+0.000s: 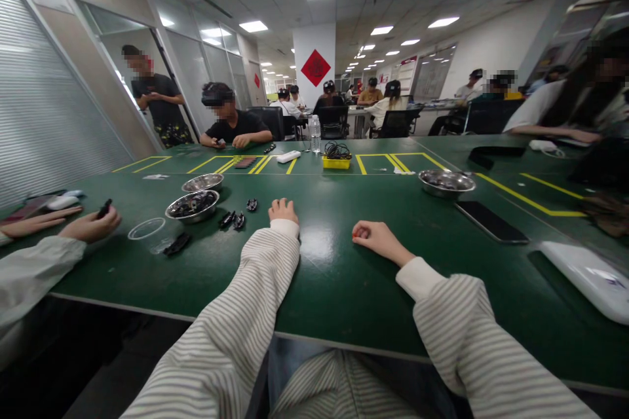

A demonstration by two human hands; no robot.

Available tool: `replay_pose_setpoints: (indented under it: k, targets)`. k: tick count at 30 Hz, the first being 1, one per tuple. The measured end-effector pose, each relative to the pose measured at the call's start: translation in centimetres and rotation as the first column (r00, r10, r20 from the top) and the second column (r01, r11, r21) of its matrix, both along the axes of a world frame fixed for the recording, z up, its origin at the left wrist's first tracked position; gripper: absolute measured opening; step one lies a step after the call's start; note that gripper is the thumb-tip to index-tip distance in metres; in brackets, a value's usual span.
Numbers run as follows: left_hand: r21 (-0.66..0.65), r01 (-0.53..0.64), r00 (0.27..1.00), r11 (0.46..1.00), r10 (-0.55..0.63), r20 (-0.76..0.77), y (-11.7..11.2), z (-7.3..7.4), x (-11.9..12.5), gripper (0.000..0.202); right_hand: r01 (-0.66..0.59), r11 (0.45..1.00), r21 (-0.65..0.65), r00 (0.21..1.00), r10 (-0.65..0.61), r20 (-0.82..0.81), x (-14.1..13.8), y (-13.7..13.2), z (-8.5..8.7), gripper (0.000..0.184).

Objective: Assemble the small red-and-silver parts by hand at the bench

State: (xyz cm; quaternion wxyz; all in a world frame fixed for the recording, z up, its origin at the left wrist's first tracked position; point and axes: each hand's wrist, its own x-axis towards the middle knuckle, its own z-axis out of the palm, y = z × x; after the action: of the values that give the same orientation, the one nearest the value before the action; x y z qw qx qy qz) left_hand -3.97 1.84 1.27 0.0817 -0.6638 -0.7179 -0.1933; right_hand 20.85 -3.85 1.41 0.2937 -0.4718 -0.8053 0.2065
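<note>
My left hand rests palm down on the green table, its fingers a little apart and nothing visible in them. Just left of it lie several small black plastic parts. My right hand is closed on the table, fingers curled in. A speck of orange-red shows at its fingertips, too small to name. Beyond the loose parts, a steel bowl holds many black pieces, with a second steel bowl behind it. Another steel bowl with small parts stands to the right.
A co-worker's hand on the left holds a black piece near a clear plastic cup. A phone and a white case lie right. Farther back are a yellow box of cables and a water bottle.
</note>
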Motion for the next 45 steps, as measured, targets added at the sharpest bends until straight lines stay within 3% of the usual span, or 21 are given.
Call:
replay_pose_setpoints:
  k: [2, 5, 7, 9, 11, 13, 17, 20, 27, 34, 40, 45]
  targets:
    - [-0.037, -0.084, 0.996, 0.996, 0.084, 0.004, 0.6, -0.3, -1.5, 0.028, 0.020, 1.000, 0.000, 0.999, -0.020, -0.030, 0.0, 0.0, -0.1, 0.014]
    - [-0.085, -0.071, 0.997, 0.994, 0.072, 0.002, 1.4, -1.0, -2.3, 0.022, 0.063, 0.998, 0.028, 0.998, -0.062, -0.025, 0.2, 0.2, -0.3, 0.015]
    - [-0.110, 0.009, 1.000, 0.994, -0.009, -0.003, 1.6, -1.4, -1.7, 0.022, 0.096, 0.994, 0.050, 0.995, -0.096, 0.001, 0.3, 0.3, -0.4, 0.018]
    - [-0.124, 0.164, 0.986, 0.979, -0.165, 0.000, 1.4, -1.7, -0.4, 0.024, 0.122, 0.991, 0.060, 0.992, -0.124, 0.031, 0.3, 0.3, -0.4, 0.020]
    - [-0.119, 0.366, 0.930, 0.923, -0.367, 0.021, 0.6, -2.0, 1.4, 0.026, 0.149, 0.987, 0.058, 0.987, -0.152, 0.054, 0.3, 0.3, -0.3, 0.021]
    - [-0.094, 0.547, 0.837, 0.832, -0.544, 0.058, -0.6, -2.2, 3.3, 0.027, 0.183, 0.982, 0.047, 0.981, -0.186, 0.064, 0.3, 0.3, -0.2, 0.022]
    - [-0.046, 0.728, 0.684, 0.684, -0.722, 0.108, -2.6, -2.4, 6.1, 0.031, 0.246, 0.969, -0.016, 0.969, -0.245, 0.034, 0.2, 0.4, -0.2, 0.024]
    - [-0.041, 0.754, 0.656, 0.656, -0.747, 0.112, -3.2, -2.3, 6.8, 0.029, 0.252, 0.964, -0.086, 0.968, -0.252, 0.010, 0.3, 0.6, -0.3, 0.022]
    - [-0.044, 0.744, 0.667, 0.667, -0.735, 0.122, -3.3, -2.0, 6.8, 0.028, 0.172, 0.970, -0.173, 0.985, -0.173, 0.007, 0.6, 0.8, -0.4, 0.020]
    - [-0.032, 0.711, 0.700, 0.702, -0.704, 0.120, -3.1, -2.3, 6.7, 0.018, 0.099, 0.985, -0.142, 0.995, -0.101, -0.009, 0.4, 0.6, -0.1, 0.020]
    - [0.061, 0.716, 0.680, 0.696, -0.714, 0.166, -3.2, -2.2, 6.7, 0.016, -0.003, 0.992, -0.125, 0.983, -0.020, -0.184, -0.8, -0.2, 0.2, 0.020]
    - [0.120, 0.728, 0.653, 0.675, -0.736, 0.179, -3.3, -2.1, 6.7, 0.015, 0.013, 0.995, -0.104, 0.950, -0.045, -0.308, -1.1, -0.3, 0.1, 0.021]
